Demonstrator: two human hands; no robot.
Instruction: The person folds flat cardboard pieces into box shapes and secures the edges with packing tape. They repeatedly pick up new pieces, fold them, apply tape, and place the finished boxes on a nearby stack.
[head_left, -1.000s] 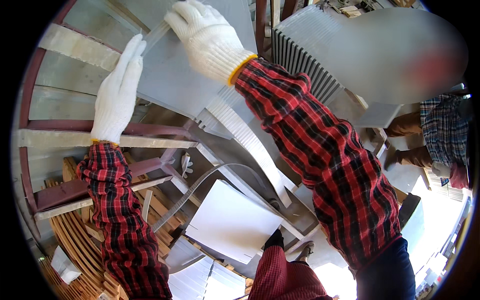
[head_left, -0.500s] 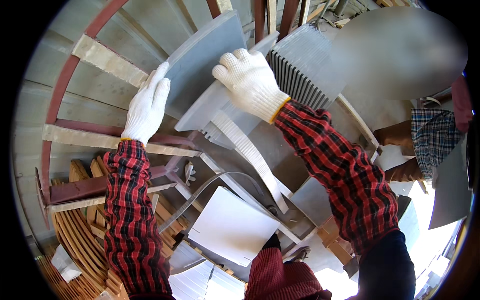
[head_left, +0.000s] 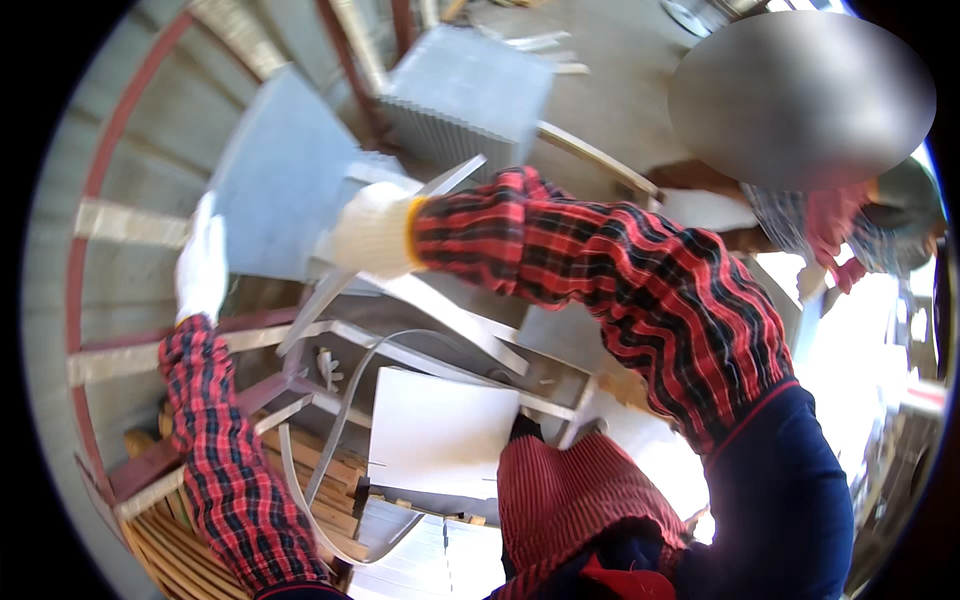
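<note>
My left hand (head_left: 203, 262), in a white knitted glove, lies with straight fingers along the left edge of a large grey panel (head_left: 285, 175) leaning upright by the frame. My right hand (head_left: 375, 235), gloved too and smeared by motion, is closed on a second grey panel (head_left: 455, 176), seen nearly edge-on. Its fingers are mostly hidden behind the glove's back. The second panel sticks out on both sides of that hand, in front of the large one.
A stack of grey panels (head_left: 475, 80) stands beyond my right hand. A red metal frame with pale strips (head_left: 135, 222) runs along the left. White sheets (head_left: 440, 430), bent strips (head_left: 345, 425) and wooden slats (head_left: 160, 540) lie nearer. Another person (head_left: 800, 225) is at the right.
My right hand has moved left and nearer with the second panel, which now shows more edge-on. The left hand stays along the large panel's edge. The whole view has shifted.
</note>
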